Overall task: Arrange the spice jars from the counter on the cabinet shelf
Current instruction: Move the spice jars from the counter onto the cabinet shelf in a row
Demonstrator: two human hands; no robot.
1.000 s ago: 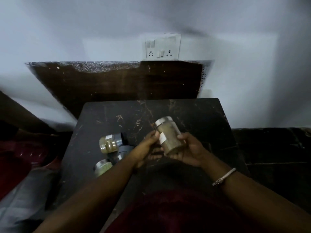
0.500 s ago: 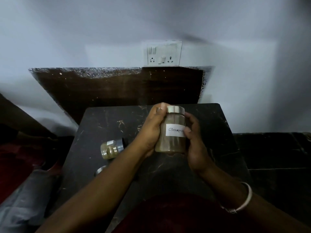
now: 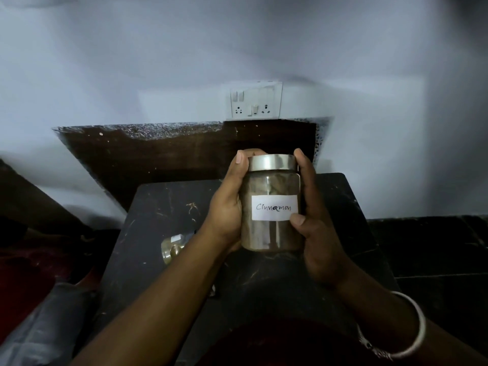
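Note:
I hold a clear glass spice jar [image 3: 272, 233] upright in front of me, above the dark counter [image 3: 163, 223]. It has a silver metal lid, brown contents and a white label reading "Cinnamon". My left hand [image 3: 227, 207] wraps its left side and my right hand [image 3: 314, 223] wraps its right side, thumb on the label's edge. A second jar [image 3: 173, 247] with a small white label lies on its side on the counter, partly hidden behind my left forearm.
A dark wooden board [image 3: 158, 159] leans against the white wall behind the counter. A white switch and socket plate [image 3: 254, 103] is on the wall above it. Dark floor tiles [image 3: 435, 247] lie to the right; grey and red fabric [image 3: 39, 326] at lower left.
The jar went from tilted and low to upright and raised closer to the camera, label facing me. Two of the jars lying on the counter are now hidden behind my left arm.

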